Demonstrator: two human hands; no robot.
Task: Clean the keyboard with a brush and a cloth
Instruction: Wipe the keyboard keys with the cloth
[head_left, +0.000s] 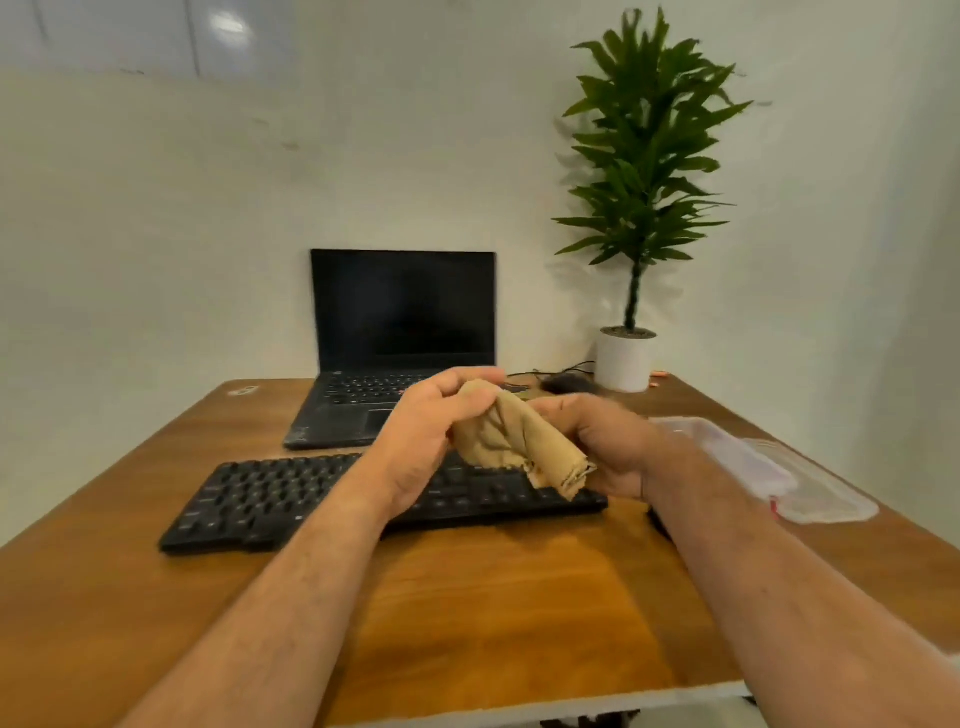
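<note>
The tan cloth (519, 441) was gripped bunched between both hands, left hand (431, 431) and right hand (602, 441) curled around it, held just above the keyboard (270, 499) on the desk (493, 613), likely being folded into a wiping pad. No brush was identifiable.

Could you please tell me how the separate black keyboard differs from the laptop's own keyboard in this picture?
The separate keyboard lies nearer the person, angled on the wooden table; the laptop sits farther back, squarer to the wall. The separate keyboard is a wider, freestanding slab; the laptop's keys are built in below an upright dark screen, with a touchpad. The hands and cloth cover part of each. Both have black keys.
</note>
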